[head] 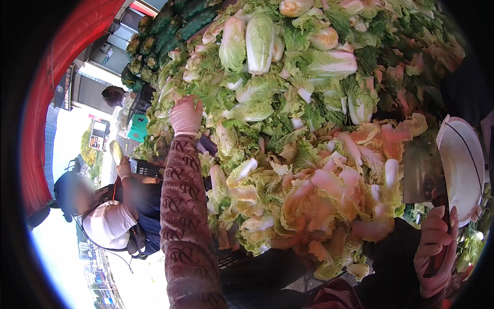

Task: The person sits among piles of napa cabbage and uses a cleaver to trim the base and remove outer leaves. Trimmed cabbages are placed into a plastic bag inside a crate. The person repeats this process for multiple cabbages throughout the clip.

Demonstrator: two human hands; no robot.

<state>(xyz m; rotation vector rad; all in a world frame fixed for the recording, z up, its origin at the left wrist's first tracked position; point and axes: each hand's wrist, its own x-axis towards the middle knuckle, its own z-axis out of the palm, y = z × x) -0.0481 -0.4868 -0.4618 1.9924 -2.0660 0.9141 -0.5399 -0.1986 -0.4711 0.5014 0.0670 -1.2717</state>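
My left hand (186,116), in a pale thin glove and a patterned sleeve, reaches into the far left of a big heap of napa cabbage. Its fingertips are among leaves, and whether they grip one is hidden. In my right hand (434,247), low on the right, is the dark handle of a cleaver (422,170), its broad blade pointing away from me over the heap's edge. Whole napa cabbage heads (260,44) lie on top at the back. Loose, partly browned outer leaves (301,201) pile up nearest to me.
A white basin (463,170) stands right beside the blade. At left, a co-worker (112,226) holds a cabbage (115,152). Stuffed green net bags (197,23), a black crate (141,100) and a green crate (137,128) border the heap. A red canopy (73,50) hangs beyond.
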